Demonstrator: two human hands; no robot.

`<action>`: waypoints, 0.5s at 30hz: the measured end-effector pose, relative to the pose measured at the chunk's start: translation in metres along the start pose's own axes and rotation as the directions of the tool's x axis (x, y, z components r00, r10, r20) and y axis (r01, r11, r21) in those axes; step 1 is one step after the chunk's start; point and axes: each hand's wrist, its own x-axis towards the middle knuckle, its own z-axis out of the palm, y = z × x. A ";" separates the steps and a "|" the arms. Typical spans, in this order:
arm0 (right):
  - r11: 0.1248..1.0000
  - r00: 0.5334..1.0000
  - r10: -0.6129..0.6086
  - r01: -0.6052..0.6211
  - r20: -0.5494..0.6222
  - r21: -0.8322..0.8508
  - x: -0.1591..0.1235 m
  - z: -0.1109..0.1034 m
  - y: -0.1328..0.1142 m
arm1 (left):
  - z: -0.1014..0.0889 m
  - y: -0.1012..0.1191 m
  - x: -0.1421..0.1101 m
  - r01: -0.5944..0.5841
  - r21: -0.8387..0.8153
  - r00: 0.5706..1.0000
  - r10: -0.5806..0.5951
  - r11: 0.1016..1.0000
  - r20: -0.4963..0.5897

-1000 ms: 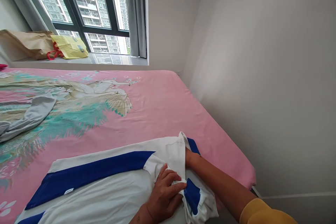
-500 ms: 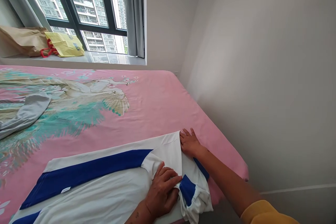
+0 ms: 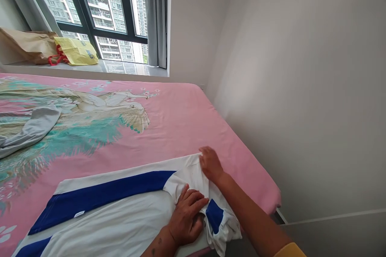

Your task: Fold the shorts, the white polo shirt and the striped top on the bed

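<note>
A white shirt with blue bands (image 3: 120, 209) lies spread on the pink bed sheet (image 3: 187, 120). My left hand (image 3: 185, 219) presses down on the shirt near its folded sleeve, fingers curled and pinching the white cloth beside a blue cuff (image 3: 214, 216). My right hand (image 3: 209, 162) rests on the far corner of the folded white cloth, fingers bent and gripping its edge. The sleeve end hangs bunched over the bed's near edge.
A grey garment (image 3: 27, 132) lies on the left of the bed. A brown paper bag (image 3: 27, 44) and a yellow bag (image 3: 76, 51) sit on the window sill. A plain wall (image 3: 301, 88) runs close along the bed's right side.
My right hand came out from under the folded cloth, lay flat at its corner, and now curls over that edge a little further left. My left hand stays on the sleeve.
</note>
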 end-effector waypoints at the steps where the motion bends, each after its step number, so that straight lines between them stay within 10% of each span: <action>1: 0.999 0.998 -0.033 0.031 0.059 0.034 -0.002 0.006 -0.009 | 0.001 0.000 0.000 0.001 0.005 1.000 -0.001 1.000 -0.002; 7: 0.956 0.943 0.035 -0.128 0.332 0.264 0.005 0.013 -0.025 | 0.004 0.005 -0.003 -0.022 0.064 0.998 0.025 0.998 -0.058; 11: 0.911 0.984 0.004 -0.077 0.176 0.405 -0.018 -0.030 -0.017 | 0.000 0.013 -0.010 -0.003 0.113 0.990 0.020 0.994 -0.142; 15: 0.825 0.982 0.142 -0.046 -0.128 0.563 -0.106 -0.054 -0.011 | -0.005 0.022 -0.035 0.034 0.146 0.983 -0.007 0.989 -0.183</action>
